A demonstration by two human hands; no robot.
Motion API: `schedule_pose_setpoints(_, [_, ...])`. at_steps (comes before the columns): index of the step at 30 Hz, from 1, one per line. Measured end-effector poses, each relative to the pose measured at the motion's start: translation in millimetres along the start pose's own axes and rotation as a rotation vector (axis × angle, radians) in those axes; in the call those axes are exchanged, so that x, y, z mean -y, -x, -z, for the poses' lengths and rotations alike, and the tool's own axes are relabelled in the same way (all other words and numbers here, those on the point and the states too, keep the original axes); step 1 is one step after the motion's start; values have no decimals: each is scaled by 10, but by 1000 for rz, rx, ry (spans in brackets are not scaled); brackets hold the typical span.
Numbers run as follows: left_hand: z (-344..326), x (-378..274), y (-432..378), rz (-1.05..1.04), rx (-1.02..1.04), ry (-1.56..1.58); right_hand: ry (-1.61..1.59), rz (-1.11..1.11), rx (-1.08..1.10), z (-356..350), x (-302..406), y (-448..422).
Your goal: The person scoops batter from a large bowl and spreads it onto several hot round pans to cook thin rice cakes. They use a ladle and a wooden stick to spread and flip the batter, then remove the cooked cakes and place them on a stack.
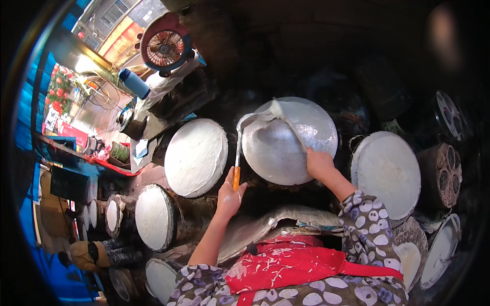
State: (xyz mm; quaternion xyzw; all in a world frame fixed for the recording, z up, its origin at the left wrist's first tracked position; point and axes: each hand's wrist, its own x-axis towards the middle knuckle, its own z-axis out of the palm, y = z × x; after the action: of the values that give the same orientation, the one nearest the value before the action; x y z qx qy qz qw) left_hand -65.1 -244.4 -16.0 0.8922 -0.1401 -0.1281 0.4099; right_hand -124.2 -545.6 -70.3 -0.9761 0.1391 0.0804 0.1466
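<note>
Before me is a round, shiny metal pan [268, 153], partly coated with a pale film. My left hand [228, 199] grips the orange handle [236, 178] of a long metal utensil that reaches over the pan's left rim. White batter or dough covers its head, whose shape is hidden. On the pan's right side my right hand [320, 165] is closed around a thin stick [295, 133]. The stick's far end meets a clump of white batter [276, 109] at the utensil's head, above the far part of the pan.
White-topped round pans flank me at left [196, 157] and right [386, 176], with another [154, 218] nearer on the left. A fan [164, 48] and a blue bottle [134, 83] stand far left. Perforated briquettes [448, 176] show at right. A person [86, 255] bends at lower left.
</note>
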Motion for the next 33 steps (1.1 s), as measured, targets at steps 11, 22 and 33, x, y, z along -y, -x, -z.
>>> schedule_pose_setpoints(11, [226,-162,609,352,90,348,109,189,53,24,-142,-184])
schedule_pose_setpoints(22, [146,8,954,268,53,719,133,320,158,256,-217,-284])
schedule_pose_setpoints(33, [176,-22,811,319,41,786,167,425,158,378,-380,-687])
